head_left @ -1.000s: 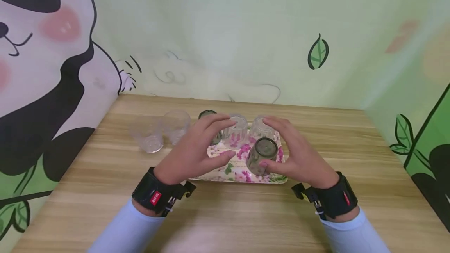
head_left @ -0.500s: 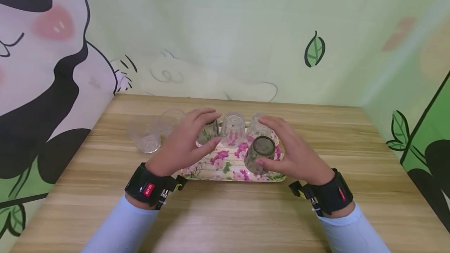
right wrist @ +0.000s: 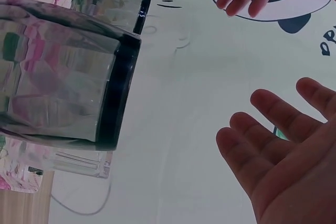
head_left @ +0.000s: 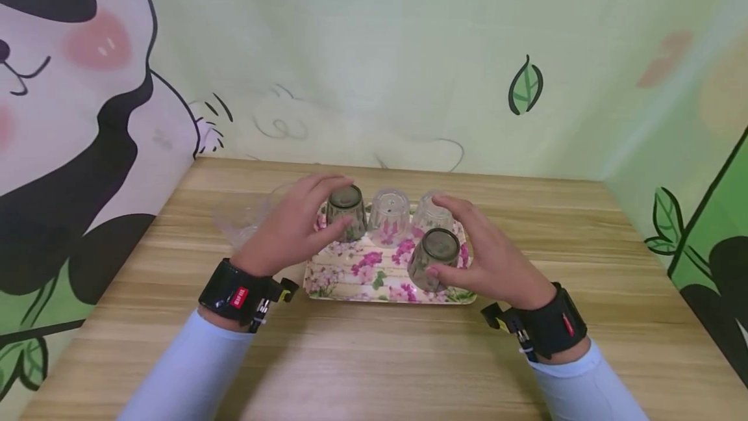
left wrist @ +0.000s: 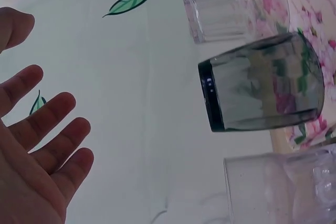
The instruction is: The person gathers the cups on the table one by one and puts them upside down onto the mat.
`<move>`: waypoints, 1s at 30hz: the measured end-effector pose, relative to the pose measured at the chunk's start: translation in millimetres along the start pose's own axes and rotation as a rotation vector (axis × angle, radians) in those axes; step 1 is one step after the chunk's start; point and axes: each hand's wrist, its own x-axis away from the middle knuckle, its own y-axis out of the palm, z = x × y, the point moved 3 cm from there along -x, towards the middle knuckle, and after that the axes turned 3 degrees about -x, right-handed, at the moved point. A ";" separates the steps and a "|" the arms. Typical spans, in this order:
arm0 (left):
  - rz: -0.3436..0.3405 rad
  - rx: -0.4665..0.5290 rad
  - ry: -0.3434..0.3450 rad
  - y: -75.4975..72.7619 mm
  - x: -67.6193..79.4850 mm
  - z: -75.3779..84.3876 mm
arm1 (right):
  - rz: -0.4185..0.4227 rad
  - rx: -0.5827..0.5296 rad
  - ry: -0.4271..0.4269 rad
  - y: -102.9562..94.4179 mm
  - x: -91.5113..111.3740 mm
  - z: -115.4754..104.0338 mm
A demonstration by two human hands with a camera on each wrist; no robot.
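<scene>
A floral tray [head_left: 339, 284] holds several tumblers, all bottom up. At its front right is a smoky grey glass [head_left: 435, 262]. Behind stand a second grey glass [head_left: 346, 199] on the left and two clear glasses, one in the middle [head_left: 389, 216] and one at the right [head_left: 431, 213]. My right hand [head_left: 502, 265] hovers beside the front grey glass, fingers spread; the right wrist view shows a gap between them. My left hand [head_left: 289, 229] is near the back grey glass, its relaxed fingers apart from it in the left wrist view.
Two clear glasses, one of them at the far left [head_left: 230, 216], stand mouth up on the wooden table [head_left: 374, 362] left of the tray, partly hidden by my left hand. A printed cloth wall [head_left: 362, 70] closes off the back and sides.
My left hand has moved left, away from the middle of the tray, uncovering the back grey glass and more of the tray. My right hand and the glasses have hardly moved.
</scene>
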 end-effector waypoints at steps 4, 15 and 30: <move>-0.005 -0.023 -0.019 0.0 -2.3 -9.0 | -0.005 0.005 0.002 2.0 0.9 1.5; -0.108 -0.042 -0.143 0.8 -5.6 -29.7 | -0.004 0.000 -0.042 1.8 -0.5 3.2; -0.191 -0.144 -0.315 17.9 2.5 -64.2 | 0.039 0.009 -0.098 1.9 0.2 2.0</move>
